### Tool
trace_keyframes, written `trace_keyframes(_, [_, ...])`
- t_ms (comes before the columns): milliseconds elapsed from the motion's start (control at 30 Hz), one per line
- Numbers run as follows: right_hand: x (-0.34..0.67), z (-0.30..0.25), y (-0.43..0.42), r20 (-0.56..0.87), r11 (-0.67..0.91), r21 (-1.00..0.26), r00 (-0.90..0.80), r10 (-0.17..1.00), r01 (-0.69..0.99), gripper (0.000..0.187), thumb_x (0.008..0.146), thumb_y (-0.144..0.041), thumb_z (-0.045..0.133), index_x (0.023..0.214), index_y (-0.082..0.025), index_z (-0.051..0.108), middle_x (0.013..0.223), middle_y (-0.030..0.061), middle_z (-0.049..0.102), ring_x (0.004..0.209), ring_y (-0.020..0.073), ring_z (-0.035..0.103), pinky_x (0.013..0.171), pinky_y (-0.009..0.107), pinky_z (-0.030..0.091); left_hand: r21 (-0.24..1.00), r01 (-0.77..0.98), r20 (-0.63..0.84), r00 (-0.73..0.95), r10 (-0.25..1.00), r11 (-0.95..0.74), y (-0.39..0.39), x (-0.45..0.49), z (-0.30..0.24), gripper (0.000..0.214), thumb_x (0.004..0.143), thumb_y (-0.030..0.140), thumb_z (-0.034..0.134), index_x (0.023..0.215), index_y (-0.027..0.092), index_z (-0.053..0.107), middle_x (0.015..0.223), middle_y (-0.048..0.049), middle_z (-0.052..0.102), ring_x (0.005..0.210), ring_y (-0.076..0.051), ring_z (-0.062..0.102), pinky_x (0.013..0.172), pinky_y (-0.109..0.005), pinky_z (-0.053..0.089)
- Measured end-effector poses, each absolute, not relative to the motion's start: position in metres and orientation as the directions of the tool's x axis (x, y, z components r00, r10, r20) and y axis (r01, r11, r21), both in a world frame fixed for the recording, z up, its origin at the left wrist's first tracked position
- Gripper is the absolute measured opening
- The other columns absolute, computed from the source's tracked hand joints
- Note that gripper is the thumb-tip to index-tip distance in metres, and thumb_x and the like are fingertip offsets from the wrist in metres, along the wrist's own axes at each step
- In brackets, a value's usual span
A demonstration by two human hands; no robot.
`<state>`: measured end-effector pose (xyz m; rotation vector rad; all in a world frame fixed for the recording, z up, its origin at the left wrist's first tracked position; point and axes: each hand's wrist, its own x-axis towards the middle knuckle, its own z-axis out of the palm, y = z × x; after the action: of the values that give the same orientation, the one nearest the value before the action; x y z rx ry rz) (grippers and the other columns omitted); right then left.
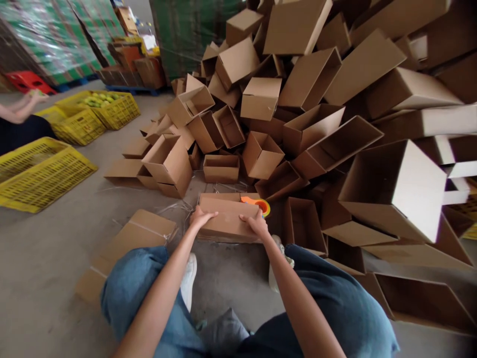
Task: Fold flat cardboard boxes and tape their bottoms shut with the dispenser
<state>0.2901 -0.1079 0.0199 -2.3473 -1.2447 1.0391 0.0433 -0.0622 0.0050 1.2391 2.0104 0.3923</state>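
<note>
Between my knees, a brown cardboard box [229,221] is held at its two ends. My left hand [201,218] grips the left end, thumb laid on the upper face. At the opposite end my right hand [255,223] holds on the same way, its thumb pointing inward. The other fingers of both hands are mostly hidden behind the cardboard. An orange tape dispenser with a yellow-rimmed roll [264,206] lies just beyond my right hand. More brown cardboard [223,197] shows behind the box's far edge.
A high heap of open cardboard boxes [261,149] rises ahead and to the right. Strapped flat cardboard [128,243] lies by my left knee. Yellow crates [48,171] stand at left, one holding green fruit [99,99]. Another person's arm [22,107] reaches in there. Loose straps [182,206] litter the floor.
</note>
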Motion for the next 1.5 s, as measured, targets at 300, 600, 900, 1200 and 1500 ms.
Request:
trace_keyframes(300, [0.295, 0.014, -0.108, -0.476, -0.606, -0.568, 0.378, 0.794, 0.558, 0.081, 0.077, -0.05, 0.07, 0.144, -0.019, 0.038, 0.125, 0.0167, 0.063, 0.116, 0.034, 0.062, 0.094, 0.042, 0.047, 0.617, 0.62, -0.371, -0.314, 0.874, 0.485, -0.062, 0.038, -0.012, 0.051, 0.063, 0.041, 0.085, 0.103, 0.02, 0.062, 0.12, -0.0139, 0.072, 0.109, -0.029, 0.069, 0.082, -0.033, 0.052])
trace_keyframes(600, [0.31, 0.012, -0.105, -0.421, -0.496, -0.689, 0.266, 0.867, 0.528, 0.065, 0.08, -0.045, 0.067, 0.138, -0.019, 0.05, 0.122, 0.0103, 0.067, 0.115, 0.0269, 0.063, 0.094, 0.034, 0.048, 0.787, 0.468, -0.375, -0.152, 0.914, 0.401, -0.058, 0.016, -0.019, 0.028, 0.076, 0.038, 0.074, 0.093, 0.018, 0.066, 0.108, -0.0102, 0.077, 0.101, -0.025, 0.071, 0.079, -0.03, 0.053])
trace_keyframes(900, [0.313, 0.009, -0.11, -0.411, -0.504, -0.669, 0.292, 0.863, 0.546, 0.064, 0.084, -0.047, 0.061, 0.143, -0.026, 0.048, 0.127, 0.0093, 0.065, 0.118, 0.0323, 0.06, 0.099, 0.041, 0.045, 0.861, 0.295, -0.385, -0.158, 0.909, 0.415, -0.059, 0.01, -0.025, 0.031, 0.067, 0.044, 0.079, 0.08, 0.019, 0.066, 0.094, -0.009, 0.077, 0.097, -0.028, 0.07, 0.076, -0.031, 0.051])
trace_keyframes(1200, [0.311, -0.002, -0.116, -0.429, -0.537, -0.626, 0.326, 0.843, 0.566, 0.072, 0.088, -0.057, 0.056, 0.15, -0.025, 0.04, 0.136, 0.0124, 0.06, 0.127, 0.0349, 0.055, 0.105, 0.045, 0.04, 0.885, 0.043, -0.46, -0.072, 0.885, 0.463, -0.077, 0.0, -0.029, 0.051, 0.065, 0.066, 0.074, 0.079, 0.018, 0.065, 0.079, -0.006, 0.075, 0.082, -0.023, 0.071, 0.069, -0.029, 0.052])
trace_keyframes(1500, [0.298, -0.004, -0.128, -0.391, -0.533, -0.62, 0.362, 0.846, 0.576, 0.067, 0.093, -0.06, 0.044, 0.141, -0.014, 0.049, 0.133, 0.0213, 0.061, 0.122, 0.0354, 0.059, 0.101, 0.044, 0.044, 0.899, 0.084, -0.417, -0.134, 0.899, 0.43, -0.079, 0.007, -0.022, 0.044, 0.079, 0.059, 0.065, 0.088, 0.015, 0.07, 0.101, -0.0115, 0.078, 0.104, -0.028, 0.07, 0.086, -0.034, 0.053])
